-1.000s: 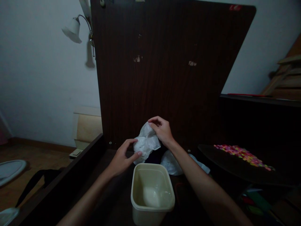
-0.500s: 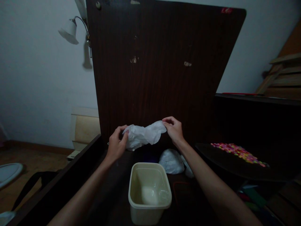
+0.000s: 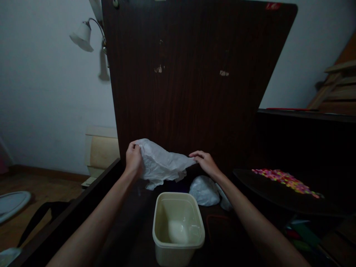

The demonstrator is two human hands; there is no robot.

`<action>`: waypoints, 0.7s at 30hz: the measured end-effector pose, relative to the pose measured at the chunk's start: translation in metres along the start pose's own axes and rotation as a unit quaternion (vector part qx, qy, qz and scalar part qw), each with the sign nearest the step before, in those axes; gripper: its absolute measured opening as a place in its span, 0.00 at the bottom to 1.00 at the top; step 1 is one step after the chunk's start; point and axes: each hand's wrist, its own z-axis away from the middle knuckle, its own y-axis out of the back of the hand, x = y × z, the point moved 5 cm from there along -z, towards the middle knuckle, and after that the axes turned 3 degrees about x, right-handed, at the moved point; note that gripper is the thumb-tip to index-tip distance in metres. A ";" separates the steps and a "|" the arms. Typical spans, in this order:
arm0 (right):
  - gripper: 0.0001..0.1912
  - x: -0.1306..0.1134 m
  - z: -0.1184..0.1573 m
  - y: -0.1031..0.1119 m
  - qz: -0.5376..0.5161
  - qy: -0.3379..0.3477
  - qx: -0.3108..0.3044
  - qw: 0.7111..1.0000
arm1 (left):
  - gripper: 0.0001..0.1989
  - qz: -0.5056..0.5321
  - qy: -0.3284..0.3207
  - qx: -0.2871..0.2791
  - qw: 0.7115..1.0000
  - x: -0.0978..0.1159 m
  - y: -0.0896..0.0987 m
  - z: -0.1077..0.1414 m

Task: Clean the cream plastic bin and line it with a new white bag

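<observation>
A thin, crumpled white plastic bag [image 3: 162,163] hangs stretched between my two hands. My left hand [image 3: 134,158] is closed around its upper left end. At the other end, my right hand [image 3: 204,161] pinches a narrow tip of the bag between thumb and fingers. Below and nearer to me stands a cream plastic bin [image 3: 178,237], upright, its inside showing with no liner. Right behind the bin, a bunched white plastic bag [image 3: 204,191] lies on the dark surface, partly covered by my right forearm.
A tall dark wooden panel [image 3: 189,92] rises behind my hands. To the right, a dark shelf [image 3: 241,178] carries a heap of small colourful pieces [image 3: 287,181]. A dark raised edge [image 3: 69,211] runs along the left. A wall lamp [image 3: 82,36] hangs upper left.
The bag has spread wider and hangs lower in the middle. My left hand has moved slightly up and left; my right hand has lowered a little.
</observation>
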 end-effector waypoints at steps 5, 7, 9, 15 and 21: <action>0.27 -0.037 0.026 -0.031 -0.013 0.102 -0.145 0.984 | 0.09 0.025 0.014 -0.021 0.999 0.006 -0.022 0.013; 0.30 -0.045 0.035 -0.044 0.010 0.139 -0.176 0.974 | 0.11 0.037 0.022 -0.048 0.998 0.012 -0.031 0.020; 0.20 -0.046 0.036 -0.054 0.022 0.155 -0.176 0.972 | 0.13 0.047 0.031 -0.082 0.995 0.019 -0.039 0.028; 0.10 -0.034 0.014 -0.049 -0.056 0.110 -0.087 0.988 | 0.16 0.067 0.056 -0.172 0.981 0.040 -0.046 0.039; 0.14 -0.042 0.009 -0.019 -0.176 0.057 0.020 0.983 | 0.22 0.066 0.047 -0.199 0.977 0.049 -0.037 0.033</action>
